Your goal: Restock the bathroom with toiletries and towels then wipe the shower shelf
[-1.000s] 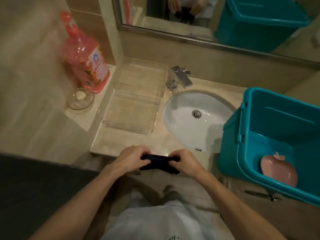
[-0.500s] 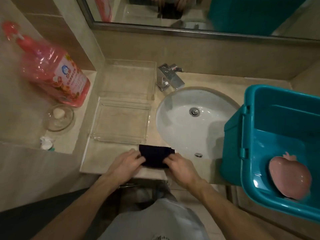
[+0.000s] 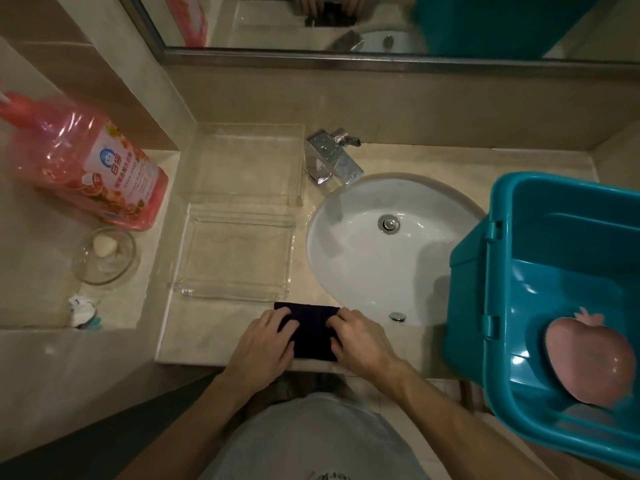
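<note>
Both hands, the left hand and the right hand, are down on a folded dark cloth lying flat at the front edge of the counter, just in front of a clear tray and beside the sink. The left hand presses with flat fingers; the right hand's fingers bend over the cloth's right edge, pinching or not I cannot tell

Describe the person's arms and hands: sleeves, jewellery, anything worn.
The left forearm and right forearm are bare, with no sleeve in sight. The left hand and right hand show no glove, ring, watch or band. The shirt below them is pale grey.
</note>
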`<act>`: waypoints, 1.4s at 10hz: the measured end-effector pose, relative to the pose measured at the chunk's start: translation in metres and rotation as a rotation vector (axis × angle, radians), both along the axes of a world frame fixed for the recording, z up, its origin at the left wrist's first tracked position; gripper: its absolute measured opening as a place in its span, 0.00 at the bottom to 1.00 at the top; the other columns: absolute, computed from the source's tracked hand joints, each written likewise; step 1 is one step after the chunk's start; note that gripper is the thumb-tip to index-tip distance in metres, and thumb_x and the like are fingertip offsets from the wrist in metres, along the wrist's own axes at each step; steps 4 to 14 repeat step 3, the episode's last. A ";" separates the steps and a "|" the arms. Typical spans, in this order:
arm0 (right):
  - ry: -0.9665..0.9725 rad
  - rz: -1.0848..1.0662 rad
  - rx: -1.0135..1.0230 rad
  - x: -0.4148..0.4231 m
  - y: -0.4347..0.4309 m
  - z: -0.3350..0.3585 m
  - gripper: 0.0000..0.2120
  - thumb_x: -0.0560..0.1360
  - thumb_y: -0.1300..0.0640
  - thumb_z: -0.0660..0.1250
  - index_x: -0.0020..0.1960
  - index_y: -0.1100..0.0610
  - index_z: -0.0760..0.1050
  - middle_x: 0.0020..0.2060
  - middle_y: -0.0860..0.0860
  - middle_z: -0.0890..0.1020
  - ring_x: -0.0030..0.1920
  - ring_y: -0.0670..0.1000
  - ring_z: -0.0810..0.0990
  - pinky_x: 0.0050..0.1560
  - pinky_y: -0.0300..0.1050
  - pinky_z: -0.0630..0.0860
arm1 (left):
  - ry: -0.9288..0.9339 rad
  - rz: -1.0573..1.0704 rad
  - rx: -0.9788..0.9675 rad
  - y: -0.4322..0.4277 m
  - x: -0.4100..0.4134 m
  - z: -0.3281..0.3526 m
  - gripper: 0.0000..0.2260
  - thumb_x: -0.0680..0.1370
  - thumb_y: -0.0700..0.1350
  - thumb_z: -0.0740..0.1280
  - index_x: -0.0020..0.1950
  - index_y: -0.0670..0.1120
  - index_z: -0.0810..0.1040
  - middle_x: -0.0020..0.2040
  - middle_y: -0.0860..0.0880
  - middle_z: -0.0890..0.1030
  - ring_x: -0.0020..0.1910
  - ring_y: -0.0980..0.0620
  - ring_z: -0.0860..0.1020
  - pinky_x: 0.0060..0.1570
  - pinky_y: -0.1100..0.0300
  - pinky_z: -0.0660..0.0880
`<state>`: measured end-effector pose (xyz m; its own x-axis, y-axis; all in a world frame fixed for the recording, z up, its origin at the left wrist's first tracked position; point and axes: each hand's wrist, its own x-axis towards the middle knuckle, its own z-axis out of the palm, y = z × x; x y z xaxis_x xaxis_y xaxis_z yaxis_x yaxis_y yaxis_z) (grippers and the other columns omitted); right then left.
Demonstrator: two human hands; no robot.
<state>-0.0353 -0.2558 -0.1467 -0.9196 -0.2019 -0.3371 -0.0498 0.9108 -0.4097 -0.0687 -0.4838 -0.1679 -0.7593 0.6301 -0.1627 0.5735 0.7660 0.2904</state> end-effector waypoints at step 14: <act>0.023 -0.163 -0.124 0.030 0.002 0.010 0.15 0.76 0.60 0.60 0.60 0.51 0.78 0.53 0.46 0.83 0.53 0.51 0.80 0.49 0.49 0.79 | -0.186 0.034 0.043 -0.015 0.018 -0.002 0.24 0.80 0.50 0.63 0.76 0.49 0.67 0.79 0.48 0.61 0.76 0.49 0.63 0.73 0.53 0.66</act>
